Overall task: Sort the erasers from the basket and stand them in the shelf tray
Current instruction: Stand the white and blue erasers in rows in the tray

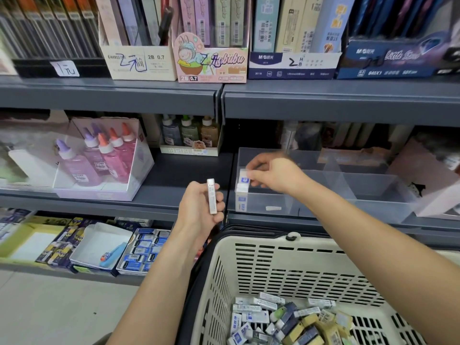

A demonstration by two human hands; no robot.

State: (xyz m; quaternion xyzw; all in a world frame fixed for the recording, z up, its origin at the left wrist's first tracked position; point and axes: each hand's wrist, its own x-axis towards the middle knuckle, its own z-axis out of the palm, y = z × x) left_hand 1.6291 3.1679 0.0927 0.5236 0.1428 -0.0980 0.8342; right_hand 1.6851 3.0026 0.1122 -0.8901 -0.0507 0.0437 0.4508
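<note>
Head view looks down over both my forearms to a grey shop shelf point(348, 103). My left hand point(200, 207) is raised in front of the shelf edge, its fingers and thumb curled round a slim eraser point(211, 196), which I hold upright with its narrow side towards me. My right hand point(275, 174) reaches over the left end of the clear tray point(373, 195) on the middle shelf. It is blurred, but the thumb and fingertips appear to pinch a blue-and-white eraser point(245, 178) at the tray's left wall. Just under it, a standing eraser point(241, 197) with a blue label leans against that same wall in the front left compartment. Clear dividers split the tray into compartments, and a small white scrap point(273, 208) lies on the floor of the front one. Below my right arm sits the cream basket point(273, 265) with slotted walls and a dark rim. A heap of loose erasers point(286, 319), white, blue and yellowish, lies in its bottom. Left of the tray, on the same shelf, pink and purple glue bottles point(99, 155) stand in a display box. Lower down, an open box of blue-labelled erasers point(144, 252) sits on the bottom shelf.
</note>
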